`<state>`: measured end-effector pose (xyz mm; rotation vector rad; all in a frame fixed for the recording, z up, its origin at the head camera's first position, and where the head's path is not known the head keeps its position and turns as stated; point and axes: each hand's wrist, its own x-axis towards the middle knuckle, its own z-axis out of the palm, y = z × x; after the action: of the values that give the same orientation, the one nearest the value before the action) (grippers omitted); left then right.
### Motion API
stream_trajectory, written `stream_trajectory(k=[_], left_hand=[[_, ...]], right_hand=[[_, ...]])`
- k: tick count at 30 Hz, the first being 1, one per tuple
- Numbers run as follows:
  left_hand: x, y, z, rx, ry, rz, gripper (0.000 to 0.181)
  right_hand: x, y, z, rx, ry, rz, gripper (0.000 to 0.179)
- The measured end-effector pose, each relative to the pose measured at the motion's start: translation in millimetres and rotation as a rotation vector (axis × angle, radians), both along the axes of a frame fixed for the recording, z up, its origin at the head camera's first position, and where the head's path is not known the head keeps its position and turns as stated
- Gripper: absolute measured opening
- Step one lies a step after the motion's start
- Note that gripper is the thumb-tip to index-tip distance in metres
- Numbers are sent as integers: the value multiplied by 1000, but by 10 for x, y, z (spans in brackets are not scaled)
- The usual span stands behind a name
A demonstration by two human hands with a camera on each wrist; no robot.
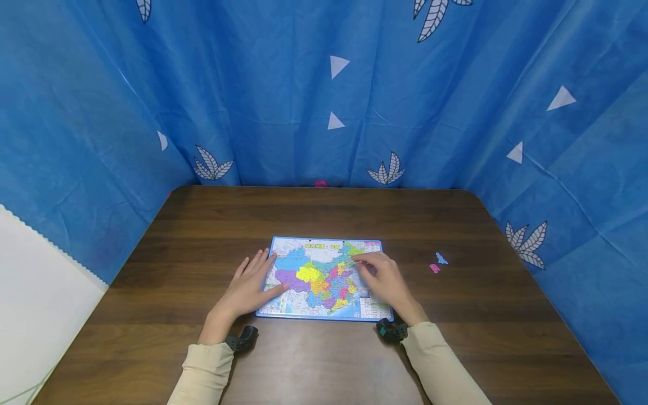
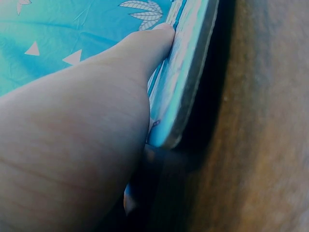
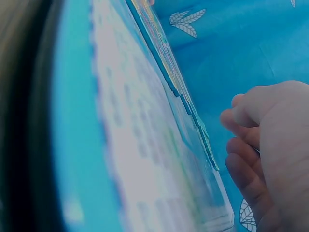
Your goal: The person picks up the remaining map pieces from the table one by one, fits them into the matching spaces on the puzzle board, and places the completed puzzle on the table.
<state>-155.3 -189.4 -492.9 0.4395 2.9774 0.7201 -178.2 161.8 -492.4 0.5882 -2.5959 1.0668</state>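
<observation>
Beige sleeves (image 1: 205, 371); left hand (image 1: 250, 286), fingers spread, rests on map board (image 1: 291, 246); right hand (image 1: 383, 278), fingers bent (hold unclear).

The map board (image 1: 320, 256) bears a blurred yellow title (image 1: 322, 246) ending in "中国".

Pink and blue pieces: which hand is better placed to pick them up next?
Likely the right. The right hand is over the right side of the board, nearer the pink piece and blue piece. The left hand lies spread across the board's left edge, farther off.
</observation>
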Motion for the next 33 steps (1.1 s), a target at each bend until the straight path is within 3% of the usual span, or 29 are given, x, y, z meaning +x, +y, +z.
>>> stream_trajectory(k=[9, 33], left_hand=[[-3, 10, -14, -3, -2, 1, 95], [11, 7, -10, -1, -2, 4, 97]], right_hand=[[-39, 75, -33, 7, 32, -12, 20], [-58, 309, 71, 3, 23, -115, 22]])
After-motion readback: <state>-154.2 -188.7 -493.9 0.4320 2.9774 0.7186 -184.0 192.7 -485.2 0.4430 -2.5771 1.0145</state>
